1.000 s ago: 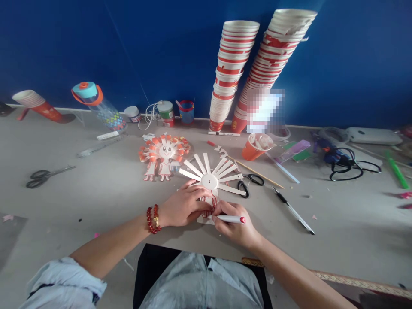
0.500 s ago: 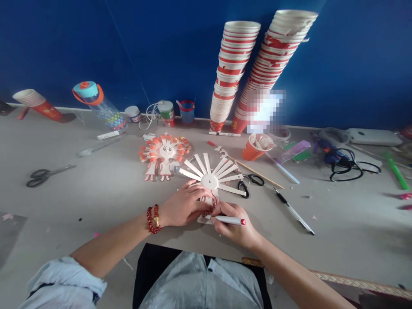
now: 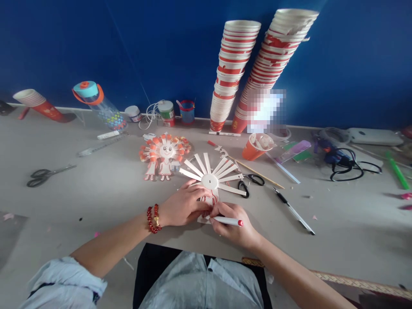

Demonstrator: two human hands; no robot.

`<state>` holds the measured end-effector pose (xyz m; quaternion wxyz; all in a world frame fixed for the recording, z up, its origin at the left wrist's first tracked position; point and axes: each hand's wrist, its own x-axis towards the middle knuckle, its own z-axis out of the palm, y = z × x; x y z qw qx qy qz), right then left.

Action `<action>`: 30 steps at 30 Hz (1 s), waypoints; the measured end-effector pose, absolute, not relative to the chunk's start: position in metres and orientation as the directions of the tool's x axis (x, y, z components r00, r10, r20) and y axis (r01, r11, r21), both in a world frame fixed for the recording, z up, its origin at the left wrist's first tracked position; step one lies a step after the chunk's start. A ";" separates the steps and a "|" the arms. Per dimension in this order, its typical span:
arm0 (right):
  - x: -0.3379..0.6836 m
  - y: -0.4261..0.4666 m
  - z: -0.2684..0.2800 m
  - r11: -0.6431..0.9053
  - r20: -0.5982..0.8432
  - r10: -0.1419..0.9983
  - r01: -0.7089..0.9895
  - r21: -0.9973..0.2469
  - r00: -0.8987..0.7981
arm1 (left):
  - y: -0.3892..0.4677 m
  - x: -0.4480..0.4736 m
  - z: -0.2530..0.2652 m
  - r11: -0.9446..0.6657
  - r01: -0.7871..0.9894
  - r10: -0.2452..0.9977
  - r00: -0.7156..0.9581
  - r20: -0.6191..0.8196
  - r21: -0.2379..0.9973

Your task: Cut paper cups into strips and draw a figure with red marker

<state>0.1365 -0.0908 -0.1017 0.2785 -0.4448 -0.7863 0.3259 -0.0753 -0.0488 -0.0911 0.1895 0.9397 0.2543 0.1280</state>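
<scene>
My right hand (image 3: pixel 237 228) grips a white marker pen (image 3: pixel 228 221) with a red end, its tip down at the lower part of a white paper cutout. My left hand (image 3: pixel 184 207) lies over the cutout's left side with fingers stretched out, pressing it to the table. Above the fingers shows the cutout's round paper-cup base (image 3: pixel 210 181), with white strips fanning out from it. Red lines mark the part below, which my fingers partly cover. Beyond my left hand lie finished-looking paper dolls (image 3: pixel 166 155) with orange-tipped strips.
Black-handled scissors (image 3: pixel 243 189) lie by the cutout, partly beneath it. To the right are a black-and-clear pen (image 3: pixel 293 210) and a wooden stick (image 3: pixel 262 174). Farther back stand an orange cup (image 3: pixel 254 148) of scraps and tall cup stacks (image 3: pixel 230 73). More scissors (image 3: pixel 45 175) lie left.
The marker pen's red end has shifted slightly left with my right hand's small movement. My left hand and the cutout stay in place.
</scene>
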 end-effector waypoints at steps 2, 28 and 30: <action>0.137 -0.091 -0.102 0.390 0.154 0.884 0.513 -0.764 -0.442 | -0.049 -0.076 -0.091 -0.799 0.430 0.525 0.839 0.140 0.420; 0.139 -0.088 -0.092 0.300 0.153 0.904 0.336 -0.893 -0.399 | -0.047 -0.075 -0.086 -0.791 0.420 0.531 0.833 0.157 0.446; 0.136 -0.086 -0.091 0.280 0.130 0.909 0.351 -0.894 -0.395 | -0.047 -0.075 -0.087 -0.790 0.414 0.528 0.834 0.158 0.453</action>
